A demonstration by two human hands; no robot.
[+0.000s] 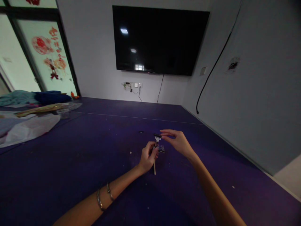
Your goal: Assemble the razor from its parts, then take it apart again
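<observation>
My left hand (147, 158) is closed around the handle of a razor (155, 163), which stands nearly upright over the purple table (70, 163). The pale handle sticks out below my fist. My right hand (176, 140) pinches the razor's dark head (157, 136) with thumb and fingertips at the top. A small clear plastic piece (161, 148) lies on the table just behind the razor, between my two hands. Two bracelets (104, 196) circle my left wrist.
A large black screen (160, 39) hangs on the far wall above a socket with cables (133, 85). White and blue cloths and a flat wooden piece (39, 110) lie at the table's far left. A grey wall (258, 94) runs close along the right edge.
</observation>
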